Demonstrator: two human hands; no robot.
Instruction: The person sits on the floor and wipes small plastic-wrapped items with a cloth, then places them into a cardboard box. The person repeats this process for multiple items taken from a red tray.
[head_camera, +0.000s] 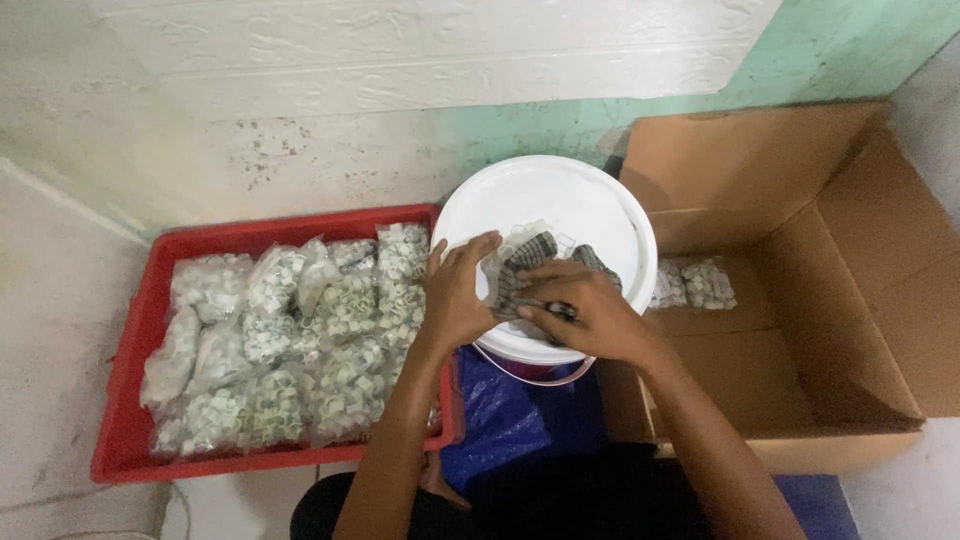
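Both of my hands meet over the white lid of a bucket (560, 200). My left hand (455, 295) and my right hand (590, 315) together hold a clear plastic bag (525, 262) stuffed with small dark and white pieces. The right hand's fingers pinch the bag's near end, the left hand steadies its left side. To the left a red plastic crate (135, 400) is filled with several clear bags of small white rings (330, 340).
An open brown cardboard box (860, 300) lies on the right, with two filled bags (695, 283) at its back. A blue plastic sheet (515, 415) is under the bucket by my lap. A white and pale green wall stands behind everything.
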